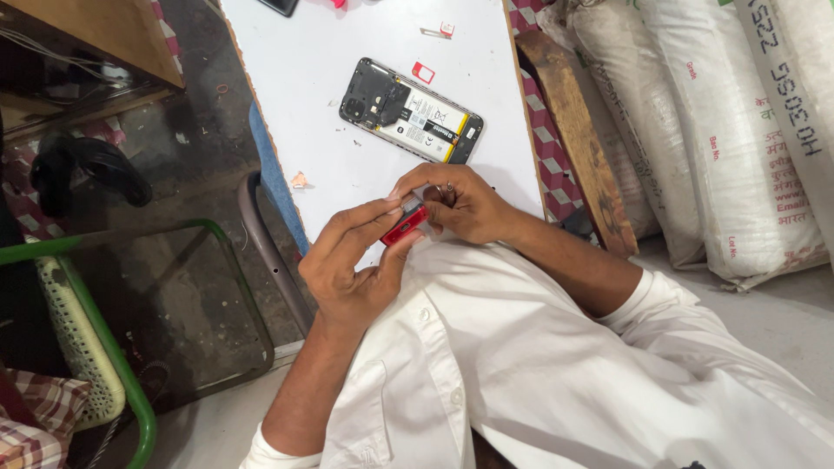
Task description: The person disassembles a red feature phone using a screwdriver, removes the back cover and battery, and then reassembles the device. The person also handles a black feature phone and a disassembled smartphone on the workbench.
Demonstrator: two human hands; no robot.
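Observation:
My left hand (352, 260) and my right hand (460, 204) meet at the near edge of a white table (321, 52). Together they pinch a small red and silver object (405, 224), its exact kind hard to tell. Fingers of both hands close around it. Just beyond my hands lies an opened phone (410, 111) with its back cover off, showing the battery and circuit board. A tiny red card (423, 72) lies beside the phone.
A small tray piece and red chip (439, 31) lie farther up the table. White woven sacks (721, 130) stack at the right behind a wooden plank (573, 130). A green-framed chair (95, 339) stands at the left, on a grey floor.

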